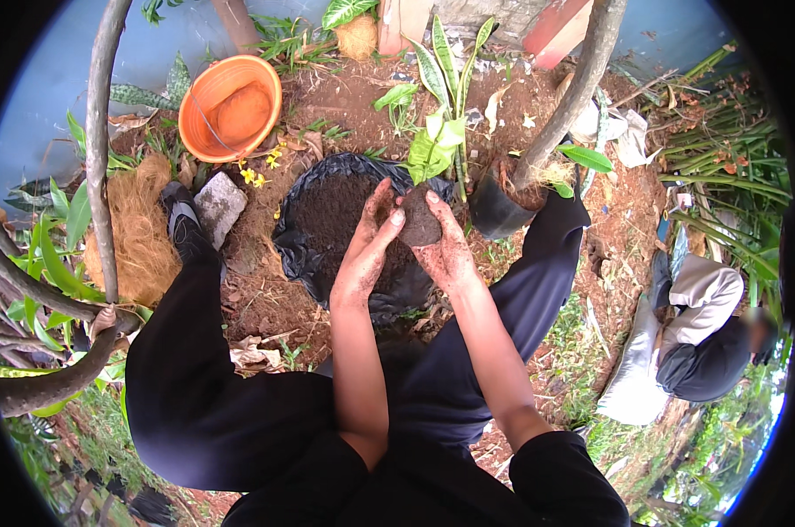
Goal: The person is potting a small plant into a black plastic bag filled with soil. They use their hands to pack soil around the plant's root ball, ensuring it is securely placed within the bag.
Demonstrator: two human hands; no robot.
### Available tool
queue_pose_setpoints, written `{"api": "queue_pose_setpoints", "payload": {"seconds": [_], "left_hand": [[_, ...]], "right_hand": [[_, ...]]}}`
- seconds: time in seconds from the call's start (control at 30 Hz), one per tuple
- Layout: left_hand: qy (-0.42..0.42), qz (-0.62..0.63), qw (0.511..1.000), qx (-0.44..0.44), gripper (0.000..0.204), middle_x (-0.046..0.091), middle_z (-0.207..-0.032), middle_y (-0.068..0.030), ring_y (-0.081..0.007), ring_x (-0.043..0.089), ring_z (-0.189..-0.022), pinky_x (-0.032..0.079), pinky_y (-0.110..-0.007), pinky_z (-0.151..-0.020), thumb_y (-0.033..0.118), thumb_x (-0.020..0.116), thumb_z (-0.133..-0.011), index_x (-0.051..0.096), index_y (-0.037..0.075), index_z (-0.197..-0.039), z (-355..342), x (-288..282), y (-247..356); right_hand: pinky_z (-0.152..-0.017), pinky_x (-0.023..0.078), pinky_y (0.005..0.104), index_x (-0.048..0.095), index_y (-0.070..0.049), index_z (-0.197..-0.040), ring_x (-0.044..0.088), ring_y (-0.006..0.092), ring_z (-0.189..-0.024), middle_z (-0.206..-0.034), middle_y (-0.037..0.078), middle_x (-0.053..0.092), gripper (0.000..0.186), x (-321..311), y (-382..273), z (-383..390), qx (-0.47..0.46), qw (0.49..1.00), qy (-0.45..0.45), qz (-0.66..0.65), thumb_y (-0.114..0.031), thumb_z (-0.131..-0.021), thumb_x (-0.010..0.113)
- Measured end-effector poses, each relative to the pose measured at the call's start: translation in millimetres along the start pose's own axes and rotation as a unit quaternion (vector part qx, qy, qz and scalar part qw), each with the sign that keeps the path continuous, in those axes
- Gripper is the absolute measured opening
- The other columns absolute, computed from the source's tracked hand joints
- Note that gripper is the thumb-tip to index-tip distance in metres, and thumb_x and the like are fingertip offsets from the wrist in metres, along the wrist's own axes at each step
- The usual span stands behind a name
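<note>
A rounded ball of dark soil (421,227) is cupped between my two hands, over the right part of an open black plastic bag (305,279). My left hand (362,255) has its thumb against the ball's left side, its fingers curled behind. From the right, my right hand (450,255) wraps the ball with thumb and fingers. Both hands are smeared with soil. A light-green leafy plant (433,149) rises just above the ball; whether its stem comes out of the ball is hard to make out. Loose dark soil (332,211) fills the bag.
An orange bucket (272,97) stands far left. Brown coconut fibre (134,237) and a grey stone block (220,208) lie by my left foot. A black pot (494,211) stands beside my right leg. Trunks rise on both sides. Another person (705,342) sits at right.
</note>
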State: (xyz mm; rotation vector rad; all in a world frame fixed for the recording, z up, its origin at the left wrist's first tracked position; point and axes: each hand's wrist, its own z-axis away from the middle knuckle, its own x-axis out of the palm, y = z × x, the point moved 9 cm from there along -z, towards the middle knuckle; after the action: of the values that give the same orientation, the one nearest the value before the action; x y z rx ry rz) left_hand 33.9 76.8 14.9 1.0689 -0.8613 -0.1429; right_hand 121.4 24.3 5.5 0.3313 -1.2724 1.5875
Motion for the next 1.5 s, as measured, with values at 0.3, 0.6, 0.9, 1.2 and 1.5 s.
{"api": "queue_pose_setpoints", "payload": {"seconds": [0.3, 0.6, 0.9, 1.2, 1.5], "left_hand": [[0.014, -0.087, 0.996, 0.029, 0.079, 0.035, -0.149, -0.0168, -0.0238, 0.035, -0.139, 0.026, -0.036, -0.115, 0.019, 0.072, -0.089, 0.028, 0.002, -0.151, -6.4, -10.3, -5.8], [0.024, -0.079, 0.996, 0.034, 0.088, 0.04, -0.146, -0.0202, -0.0251, 0.035, -0.138, 0.026, -0.036, -0.115, 0.024, 0.082, -0.079, 0.033, -0.007, -0.146, -9.1, -12.1, -5.7], [0.009, 0.071, 0.997, -0.005, 0.069, 0.038, -0.149, -0.0151, -0.0243, 0.031, -0.141, 0.023, -0.036, -0.116, 0.033, 0.064, -0.095, 0.033, 0.004, -0.15, -9.2, -20.4, -18.6], [-0.009, -0.041, 0.999, 0.0, 0.083, 0.042, -0.143, -0.0159, -0.0238, 0.037, -0.136, 0.026, -0.037, -0.115, 0.031, 0.075, -0.087, 0.03, 0.0, -0.15, -3.8, -17.0, -10.5], [0.016, -0.047, 0.998, 0.032, 0.088, 0.041, -0.144, -0.0167, -0.0237, 0.037, -0.136, 0.027, -0.036, -0.114, 0.025, 0.078, -0.084, 0.026, -0.003, -0.15, -11.3, -26.1, -16.1]], "right_hand": [[-0.092, 0.053, 0.0358, 0.055, -0.002, -0.119, 0.065, 0.0247, -0.101, -0.11, 0.012, 0.064, 0.036, -3.7, -1.9, -1.9, -0.019, 0.999, -0.015, 0.03, -0.031, -0.098, 0.057], [-0.091, 0.053, 0.036, 0.056, -0.003, -0.118, 0.065, 0.0233, -0.1, -0.108, 0.012, 0.065, 0.036, -11.7, -1.6, -1.0, -0.027, 0.998, 0.011, 0.057, -0.032, -0.097, 0.06], [-0.095, 0.052, 0.0398, 0.057, -0.005, -0.117, 0.064, 0.0211, -0.103, -0.109, 0.01, 0.065, 0.031, 4.4, 3.6, -3.0, -0.005, 1.0, 0.007, 0.011, -0.03, -0.098, 0.058], [-0.094, 0.051, 0.0373, 0.055, -0.006, -0.121, 0.063, 0.0233, -0.104, -0.109, 0.01, 0.064, 0.034, 3.6, 12.9, -10.9, 0.025, 0.998, -0.055, 0.0, -0.031, -0.098, 0.059], [-0.089, 0.053, 0.0346, 0.055, -0.001, -0.12, 0.065, 0.0221, -0.098, -0.107, 0.01, 0.064, 0.037, -2.2, 7.5, -9.2, -0.009, 0.996, 0.014, 0.09, -0.032, -0.1, 0.055]]}}
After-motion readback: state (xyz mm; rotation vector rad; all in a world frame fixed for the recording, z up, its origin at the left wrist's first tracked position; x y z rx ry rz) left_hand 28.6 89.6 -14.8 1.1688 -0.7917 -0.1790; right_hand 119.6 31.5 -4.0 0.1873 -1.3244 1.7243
